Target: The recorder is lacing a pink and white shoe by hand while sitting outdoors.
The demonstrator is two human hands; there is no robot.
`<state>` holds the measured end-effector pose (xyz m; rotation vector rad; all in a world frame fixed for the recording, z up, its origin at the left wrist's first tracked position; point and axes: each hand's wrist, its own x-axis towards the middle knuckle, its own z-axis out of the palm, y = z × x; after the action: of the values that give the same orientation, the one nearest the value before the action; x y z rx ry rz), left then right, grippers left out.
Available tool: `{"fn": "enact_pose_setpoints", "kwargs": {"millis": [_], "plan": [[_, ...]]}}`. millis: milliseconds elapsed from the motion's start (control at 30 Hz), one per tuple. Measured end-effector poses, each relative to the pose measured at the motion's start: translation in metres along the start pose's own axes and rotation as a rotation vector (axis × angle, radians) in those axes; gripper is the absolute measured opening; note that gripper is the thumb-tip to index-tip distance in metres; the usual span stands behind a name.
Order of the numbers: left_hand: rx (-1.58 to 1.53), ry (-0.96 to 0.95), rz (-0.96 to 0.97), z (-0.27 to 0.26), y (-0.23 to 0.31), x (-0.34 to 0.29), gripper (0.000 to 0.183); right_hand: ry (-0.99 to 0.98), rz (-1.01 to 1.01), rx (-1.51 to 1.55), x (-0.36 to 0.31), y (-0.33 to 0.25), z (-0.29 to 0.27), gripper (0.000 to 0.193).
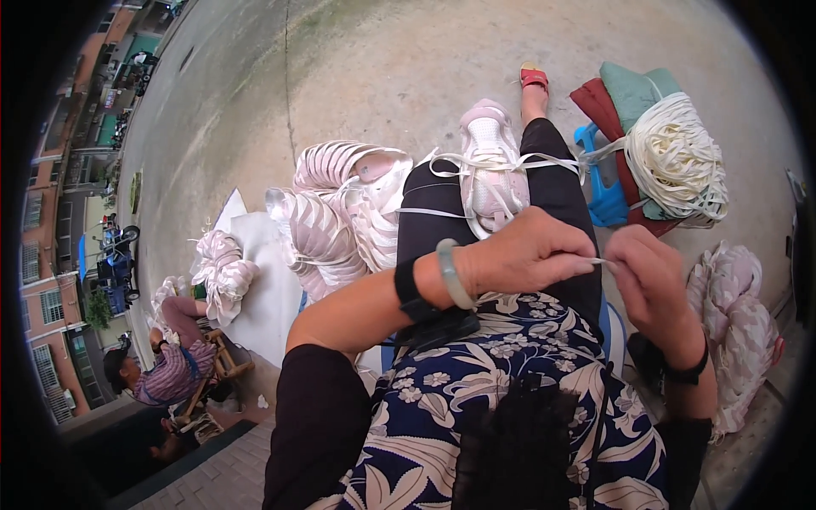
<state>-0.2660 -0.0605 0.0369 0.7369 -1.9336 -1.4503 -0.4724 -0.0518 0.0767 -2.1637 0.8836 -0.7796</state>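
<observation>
A pale pink and white shoe upper (490, 161) lies across my thighs, its toe pointing away from me. White laces run through and across it, with loose lengths out to both sides. Nearer to me, my left hand (531, 257) pinches a thin white shoelace end (601, 261) between thumb and fingers. On its other side my right hand (648, 289) is closed on the same piece, fingertips close to the left ones. Both hands are held above my lap, apart from the shoe upper.
Stacked shoe uppers (327, 225) lie to my left, beside a white sheet (263, 289) and another tied bundle (223, 270). At right, a large bunch of white laces (680, 157) rests on cushions over a blue stool (602, 191). Wrapped bundles (735, 327) stand nearer. A seated person (174, 365) works at far left.
</observation>
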Motion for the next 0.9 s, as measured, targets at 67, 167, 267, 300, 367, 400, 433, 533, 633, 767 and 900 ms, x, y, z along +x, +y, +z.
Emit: {"fn": "enact_pose_setpoints", "kwargs": {"millis": [67,167,267,300,367,400,433,533,633,767,900], "plan": [[0.004,0.008,-0.13,-0.01,-0.001,-0.014,0.012,-0.025,0.011,0.054,0.008,0.008,0.016,0.011],[0.164,0.117,-0.318,-0.03,-0.011,-0.043,0.011,-0.04,-0.011,0.097,0.023,0.028,0.048,0.01],[0.208,0.445,-0.43,-0.053,-0.033,-0.074,0.011,0.031,0.016,0.06,0.035,0.064,0.082,0.013],[0.241,0.579,-0.493,-0.062,-0.04,-0.08,0.012,0.087,0.067,0.033,0.038,0.074,0.091,0.016],[0.487,0.739,-0.429,-0.084,-0.068,-0.1,0.012,0.132,0.022,-0.035,0.046,0.087,0.105,0.021],[0.498,0.848,-0.455,-0.09,-0.073,-0.104,0.012,0.176,-0.018,-0.104,0.049,0.09,0.112,0.025],[0.496,0.848,-0.456,-0.091,-0.08,-0.105,0.012,0.173,-0.017,-0.104,0.051,0.093,0.117,0.025],[0.809,0.875,-0.241,-0.076,-0.086,-0.091,0.008,0.136,-0.003,-0.156,0.055,0.099,0.129,0.031],[0.93,0.641,-0.061,-0.054,-0.09,-0.064,0.005,0.061,-0.043,-0.219,0.056,0.104,0.136,0.032],[1.14,0.452,0.016,-0.038,-0.098,-0.045,0.007,0.046,-0.131,-0.378,0.058,0.109,0.139,0.027],[1.322,0.332,-0.047,-0.036,-0.111,-0.048,0.007,0.042,-0.182,-0.452,0.061,0.112,0.132,0.02]]}}
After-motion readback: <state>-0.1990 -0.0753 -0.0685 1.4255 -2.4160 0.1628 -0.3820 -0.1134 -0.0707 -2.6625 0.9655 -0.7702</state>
